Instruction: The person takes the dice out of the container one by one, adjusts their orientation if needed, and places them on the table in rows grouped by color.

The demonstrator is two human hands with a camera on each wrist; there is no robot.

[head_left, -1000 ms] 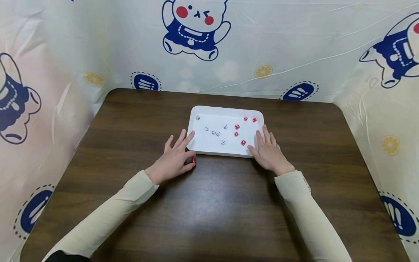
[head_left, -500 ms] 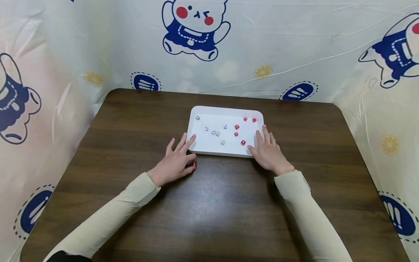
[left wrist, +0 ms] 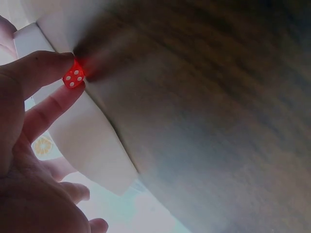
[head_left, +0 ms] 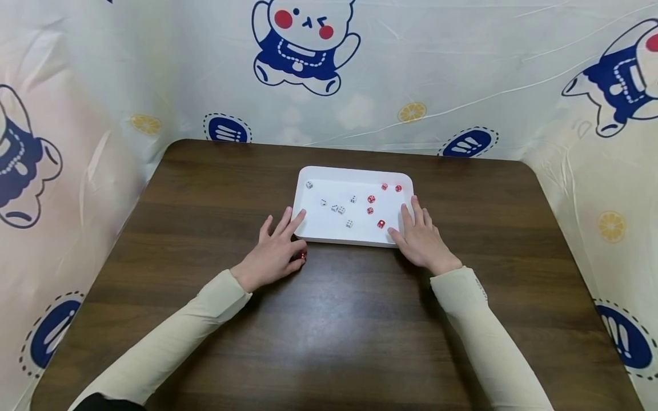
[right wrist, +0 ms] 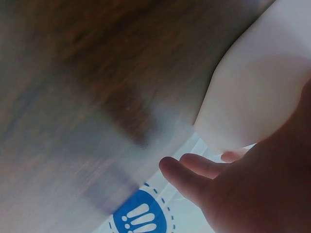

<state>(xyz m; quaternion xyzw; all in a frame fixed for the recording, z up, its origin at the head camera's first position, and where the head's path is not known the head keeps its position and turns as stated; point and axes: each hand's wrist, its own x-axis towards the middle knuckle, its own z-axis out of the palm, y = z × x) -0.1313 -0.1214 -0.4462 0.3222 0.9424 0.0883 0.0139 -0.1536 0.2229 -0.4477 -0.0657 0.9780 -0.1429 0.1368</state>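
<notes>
The left hand [head_left: 271, 256] pinches a red die [left wrist: 73, 77] between thumb and a fingertip on the wooden table [head_left: 334, 319] just off the white tray's [head_left: 354, 172] near-left corner, while the right hand [head_left: 422, 238], fingers relaxed and straight, rests against the tray's near-right corner.
</notes>
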